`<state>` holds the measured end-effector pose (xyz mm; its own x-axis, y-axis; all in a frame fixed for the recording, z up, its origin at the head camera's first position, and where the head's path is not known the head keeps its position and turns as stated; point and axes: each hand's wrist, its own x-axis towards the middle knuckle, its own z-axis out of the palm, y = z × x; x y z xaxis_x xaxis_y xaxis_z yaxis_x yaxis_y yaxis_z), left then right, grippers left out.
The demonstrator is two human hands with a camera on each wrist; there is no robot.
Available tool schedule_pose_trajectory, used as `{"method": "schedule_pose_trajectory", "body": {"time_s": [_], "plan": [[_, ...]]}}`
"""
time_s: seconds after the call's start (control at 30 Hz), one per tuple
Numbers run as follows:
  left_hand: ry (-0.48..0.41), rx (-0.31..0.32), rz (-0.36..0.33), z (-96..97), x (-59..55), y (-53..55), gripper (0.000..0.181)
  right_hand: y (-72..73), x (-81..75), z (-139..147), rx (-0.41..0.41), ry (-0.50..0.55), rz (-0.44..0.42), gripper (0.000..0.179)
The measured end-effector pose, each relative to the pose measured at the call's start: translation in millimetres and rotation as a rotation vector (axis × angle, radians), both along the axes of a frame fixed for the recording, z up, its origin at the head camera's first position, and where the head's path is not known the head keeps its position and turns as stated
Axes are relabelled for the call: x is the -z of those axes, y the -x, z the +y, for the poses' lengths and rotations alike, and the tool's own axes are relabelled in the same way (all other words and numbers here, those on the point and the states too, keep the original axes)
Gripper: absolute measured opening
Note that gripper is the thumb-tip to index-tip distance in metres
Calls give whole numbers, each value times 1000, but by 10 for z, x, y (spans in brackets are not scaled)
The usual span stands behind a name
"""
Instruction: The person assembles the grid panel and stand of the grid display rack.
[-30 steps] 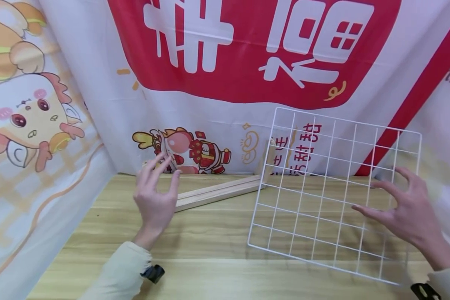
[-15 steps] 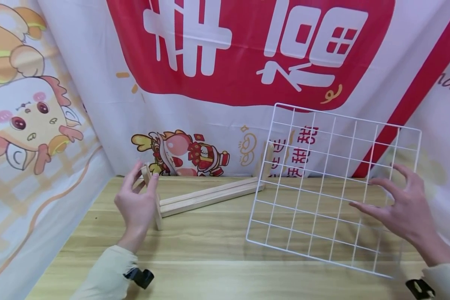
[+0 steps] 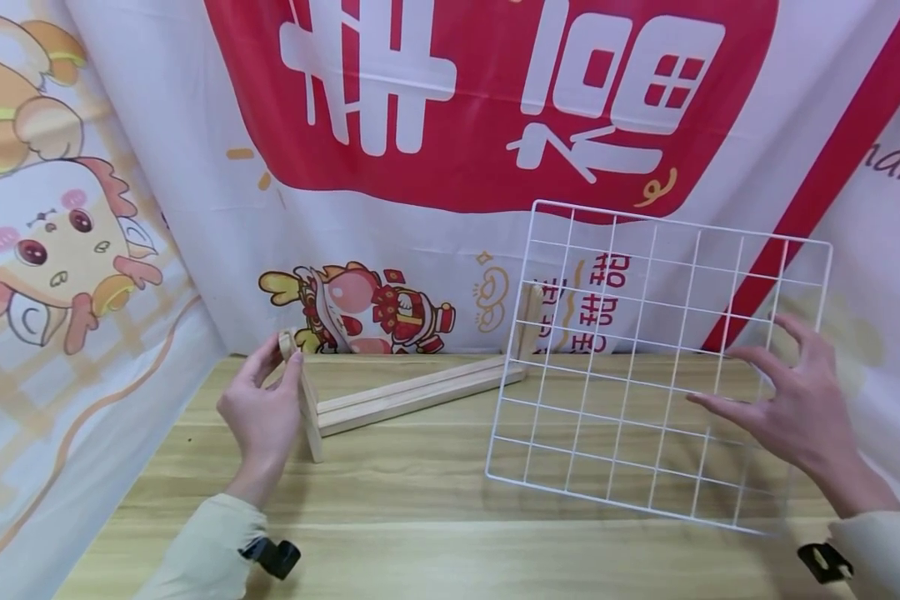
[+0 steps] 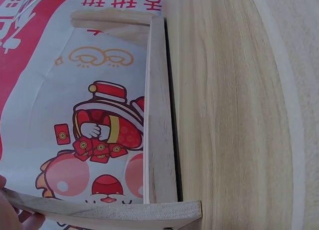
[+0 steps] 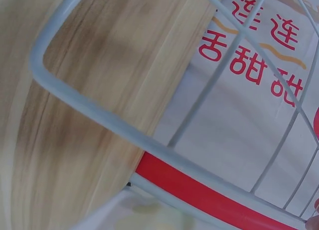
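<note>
A pale wooden stand stands at the back of the table, with a long rail (image 3: 420, 397) between two upright end pieces. My left hand (image 3: 261, 410) pinches the top of its near left end piece (image 3: 311, 421) between thumb and fingers. In the left wrist view that end piece (image 4: 114, 211) crosses the bottom, fingertips at its left end. My right hand (image 3: 795, 408) holds a white wire grid panel (image 3: 630, 375) by its right side, tilted upright. The panel's left edge overlaps the stand's right end piece (image 3: 528, 325) in the head view. A rounded panel corner (image 5: 40, 65) shows in the right wrist view.
The wood-grain table (image 3: 420, 492) runs back to a printed white and red cloth (image 3: 450, 192) hung behind it. More patterned cloth (image 3: 120, 400) hangs along the left side, and a pale cloth (image 3: 885, 350) on the right.
My left hand has moved left and down from in front of the stand to its left end piece and now pinches it. The right hand and grid panel have shifted slightly left in view.
</note>
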<state>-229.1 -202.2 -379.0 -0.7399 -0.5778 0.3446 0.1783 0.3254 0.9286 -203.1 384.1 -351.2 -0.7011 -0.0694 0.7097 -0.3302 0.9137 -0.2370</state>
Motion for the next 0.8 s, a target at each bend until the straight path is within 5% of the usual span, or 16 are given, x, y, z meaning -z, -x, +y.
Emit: {"method": "schedule_pose_trajectory", "body": {"time_s": [0.33,0.8], "plan": [[28,-8,5,-1,12,6,43,85,-73,-55,-40,4,34,75],[2,60,-12,64,21,79,44,157,-182,-201,-28,-20,44,74]]}}
